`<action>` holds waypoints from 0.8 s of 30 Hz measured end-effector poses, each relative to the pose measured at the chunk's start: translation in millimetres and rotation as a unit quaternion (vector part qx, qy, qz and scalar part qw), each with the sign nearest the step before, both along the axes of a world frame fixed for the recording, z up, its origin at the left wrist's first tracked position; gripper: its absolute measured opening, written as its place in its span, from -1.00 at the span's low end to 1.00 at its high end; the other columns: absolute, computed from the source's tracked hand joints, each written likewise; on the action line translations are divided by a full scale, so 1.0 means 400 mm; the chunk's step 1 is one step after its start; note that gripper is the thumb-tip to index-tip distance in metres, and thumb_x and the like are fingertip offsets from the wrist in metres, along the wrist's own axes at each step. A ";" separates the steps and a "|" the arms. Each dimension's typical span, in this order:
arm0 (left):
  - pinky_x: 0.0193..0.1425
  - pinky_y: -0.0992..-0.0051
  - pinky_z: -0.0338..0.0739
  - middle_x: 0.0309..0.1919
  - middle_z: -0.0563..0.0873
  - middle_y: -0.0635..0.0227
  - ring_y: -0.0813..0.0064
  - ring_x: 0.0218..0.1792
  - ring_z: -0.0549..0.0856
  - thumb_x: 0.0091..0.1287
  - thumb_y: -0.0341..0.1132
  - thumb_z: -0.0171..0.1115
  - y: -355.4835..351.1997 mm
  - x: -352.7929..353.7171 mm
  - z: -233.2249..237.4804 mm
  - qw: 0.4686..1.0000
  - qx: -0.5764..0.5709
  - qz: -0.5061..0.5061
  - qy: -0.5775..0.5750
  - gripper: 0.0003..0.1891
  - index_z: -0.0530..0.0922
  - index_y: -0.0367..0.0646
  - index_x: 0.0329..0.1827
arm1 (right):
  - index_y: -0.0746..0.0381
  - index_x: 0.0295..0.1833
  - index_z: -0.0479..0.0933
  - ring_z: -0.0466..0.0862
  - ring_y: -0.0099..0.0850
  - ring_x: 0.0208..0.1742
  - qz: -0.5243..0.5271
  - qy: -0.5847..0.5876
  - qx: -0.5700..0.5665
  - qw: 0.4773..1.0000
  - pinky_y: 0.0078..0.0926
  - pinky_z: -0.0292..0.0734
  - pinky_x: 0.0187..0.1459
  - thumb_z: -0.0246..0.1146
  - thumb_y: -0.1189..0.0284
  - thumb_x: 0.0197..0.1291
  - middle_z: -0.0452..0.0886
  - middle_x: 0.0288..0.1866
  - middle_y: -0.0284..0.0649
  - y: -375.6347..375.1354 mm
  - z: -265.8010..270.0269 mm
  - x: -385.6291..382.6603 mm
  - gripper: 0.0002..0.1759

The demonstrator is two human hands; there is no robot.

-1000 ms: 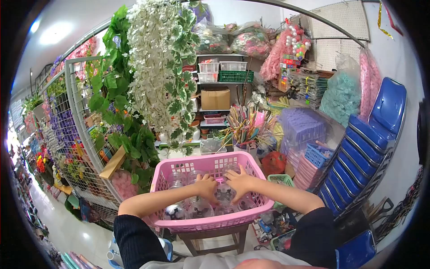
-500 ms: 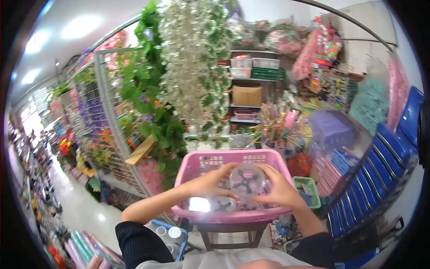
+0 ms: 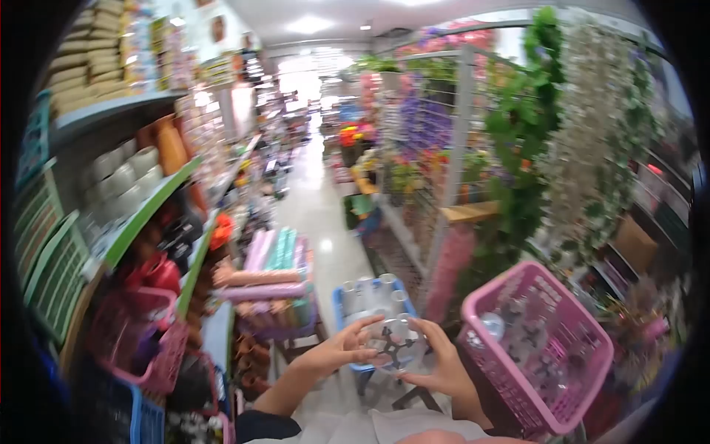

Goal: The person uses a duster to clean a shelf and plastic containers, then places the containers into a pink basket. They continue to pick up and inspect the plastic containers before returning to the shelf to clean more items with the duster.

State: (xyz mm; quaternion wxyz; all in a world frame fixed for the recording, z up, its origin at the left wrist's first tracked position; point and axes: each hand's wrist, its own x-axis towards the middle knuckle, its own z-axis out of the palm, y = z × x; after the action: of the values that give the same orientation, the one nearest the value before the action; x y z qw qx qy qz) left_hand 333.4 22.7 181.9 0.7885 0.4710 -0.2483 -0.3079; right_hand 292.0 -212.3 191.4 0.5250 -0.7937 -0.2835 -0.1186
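In the head view, a clear round container (image 3: 400, 346) with a dark branching, cross-like pattern is held between my two hands. On its left side, the fingers of my left hand (image 3: 342, 346) are curled against it. My right hand (image 3: 446, 368) grips the opposite side with thumb and fingers. Just beyond them is a blue basket (image 3: 337, 305) holding several pale cylinders (image 3: 358, 297). To the right stands a pink basket (image 3: 479, 354) with several similar clear containers (image 3: 547, 348) inside.
Rolls in pastel wrapping (image 3: 275, 255) are stacked ahead on the left. Shelves (image 3: 140, 214) with pots line the left side, above another pink basket (image 3: 122, 362). A shop aisle (image 3: 318, 196) runs away ahead. Hanging greenery (image 3: 521, 133) and a wire rack (image 3: 455, 140) stand right.
The view has swung left toward the aisle. My hands have moved from over the pink basket to beside the blue basket, still holding a clear container.
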 end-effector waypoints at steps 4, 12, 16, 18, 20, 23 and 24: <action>0.24 0.31 0.50 0.21 0.49 0.07 0.25 0.14 0.60 0.29 -0.32 0.29 0.177 -0.197 -0.079 0.980 -0.015 0.190 0.063 -0.26 0.08 -0.28 0.45 | 0.22 0.42 0.21 0.41 -0.20 0.31 0.184 0.018 -0.030 0.982 -0.34 0.37 0.23 0.55 0.36 -0.19 0.33 0.31 -0.06 0.180 -0.050 0.016 0.01; 0.18 0.32 0.56 0.24 0.47 0.18 0.25 0.12 0.62 0.29 -0.30 0.28 0.358 -0.657 -0.195 0.872 -0.139 0.460 0.097 -0.25 0.07 -0.23 0.46 | 0.24 0.42 0.20 0.43 -0.27 0.24 0.482 0.044 -0.026 0.874 -0.36 0.41 0.16 0.56 0.31 -0.17 0.33 0.31 -0.11 0.535 -0.132 -0.108 0.01; 0.21 0.31 0.54 0.29 0.42 0.19 0.28 0.18 0.57 0.27 -0.28 0.30 0.359 -0.830 -0.268 0.790 -0.129 0.590 0.102 -0.21 0.04 -0.21 0.48 | 0.28 0.40 0.22 0.40 -0.26 0.27 0.587 0.074 -0.050 0.805 -0.33 0.36 0.24 0.57 0.33 -0.19 0.34 0.31 -0.07 0.659 -0.164 -0.197 0.00; 0.24 0.27 0.52 0.29 0.41 0.21 0.27 0.23 0.52 0.30 -0.31 0.25 0.364 -0.902 -0.309 0.764 -0.146 0.619 0.109 -0.27 0.06 -0.21 0.47 | 0.29 0.40 0.20 0.40 -0.24 0.28 0.629 0.069 -0.056 0.772 -0.34 0.35 0.24 0.55 0.32 -0.15 0.33 0.32 -0.05 0.707 -0.171 -0.236 -0.01; 0.22 0.28 0.53 0.25 0.46 0.19 0.28 0.19 0.56 0.31 -0.29 0.24 0.342 -0.944 -0.301 0.728 -0.157 0.658 0.112 -0.30 0.11 -0.23 0.44 | 0.33 0.39 0.21 0.37 -0.15 0.33 0.676 0.053 -0.064 0.732 -0.30 0.31 0.28 0.52 0.26 -0.09 0.31 0.35 0.02 0.753 -0.186 -0.263 -0.04; 0.23 0.25 0.52 0.19 0.52 0.15 0.23 0.17 0.58 0.35 -0.29 0.17 0.327 -0.988 -0.334 0.685 -0.169 0.700 0.109 -0.42 0.21 -0.28 0.38 | 0.31 0.39 0.21 0.32 -0.13 0.38 0.720 -0.068 -0.119 0.680 -0.27 0.22 0.36 0.49 0.24 -0.05 0.30 0.36 0.03 0.835 -0.140 -0.242 -0.07; 0.25 0.22 0.50 0.20 0.51 0.14 0.21 0.19 0.57 0.37 -0.30 0.13 0.325 -0.993 -0.337 0.678 -0.184 0.705 0.096 -0.44 0.20 -0.28 0.38 | 0.32 0.37 0.26 0.29 -0.09 0.40 0.716 -0.115 -0.092 0.683 -0.24 0.20 0.38 0.44 0.17 -0.01 0.30 0.37 0.04 0.878 -0.122 -0.227 -0.12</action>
State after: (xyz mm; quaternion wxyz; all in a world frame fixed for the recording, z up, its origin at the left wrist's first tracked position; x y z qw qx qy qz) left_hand -63.9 152.5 47.2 0.8622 0.3201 0.1830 0.3472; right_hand 201.3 138.8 142.7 0.3374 -0.3736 -0.8330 0.2296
